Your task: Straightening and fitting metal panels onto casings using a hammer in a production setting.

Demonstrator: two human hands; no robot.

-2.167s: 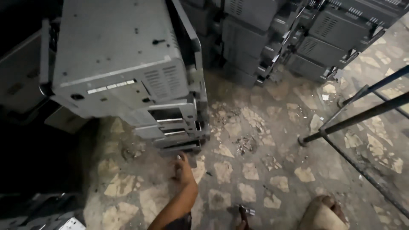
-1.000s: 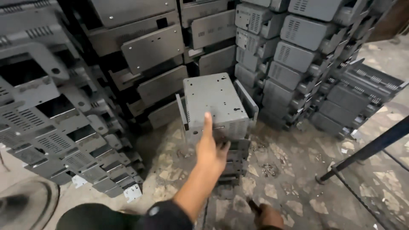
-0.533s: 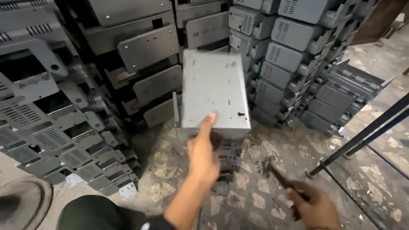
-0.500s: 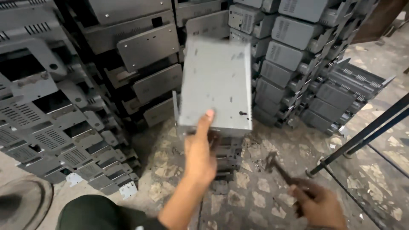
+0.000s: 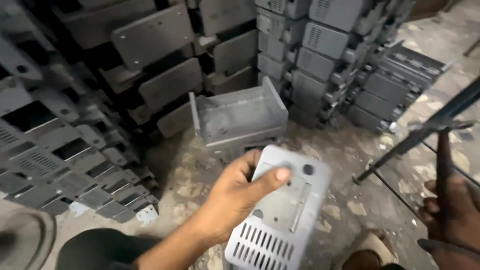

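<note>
My left hand [image 5: 235, 195] grips a grey sheet-metal cover [image 5: 282, 210] with slotted vents and round holes, held low in the middle of the head view, thumb across its top face. My right hand [image 5: 450, 215] at the lower right edge is closed around a dark tool handle [image 5: 442, 150] that points upward. Just beyond the cover stands a short stack of grey metal boxes [image 5: 240, 117] on the floor, its top one open upward.
Tall stacks of grey metal housings [image 5: 320, 45] fill the back and left [image 5: 60, 150]. A lower pile of flat parts [image 5: 395, 95] lies at the right. A dark metal bar [image 5: 425, 130] slants across the right side. The floor [image 5: 345, 150] is cracked stone.
My left hand has taken the vented cover off the stack and pulled it toward me. My right hand with the tool has shifted to the right edge and stands upright.
</note>
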